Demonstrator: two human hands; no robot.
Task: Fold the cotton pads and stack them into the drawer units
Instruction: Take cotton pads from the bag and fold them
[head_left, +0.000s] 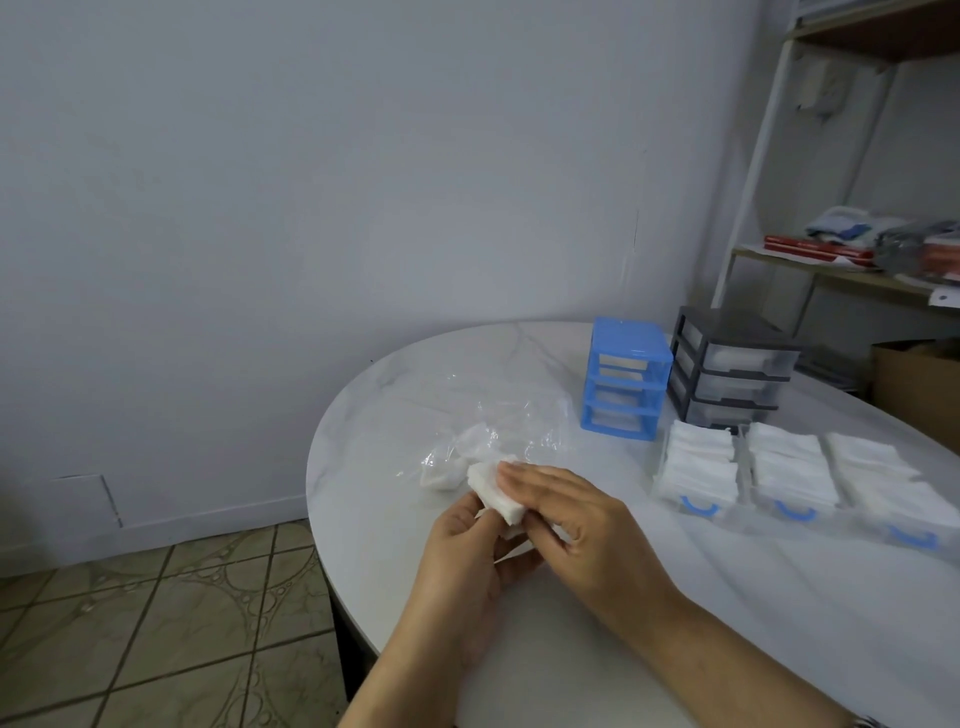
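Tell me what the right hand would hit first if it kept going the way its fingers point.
The right hand points up-left across the table. Past the cotton pad it holds with the left hand, it would probably meet the clear plastic bag first, though depth is hard to judge.

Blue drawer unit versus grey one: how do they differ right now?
The blue drawer unit has empty slots, its drawers out; the grey drawer unit has clear drawers in place. The blue one stands left of the grey and looks smaller. Both have three tiers and stand on the table.
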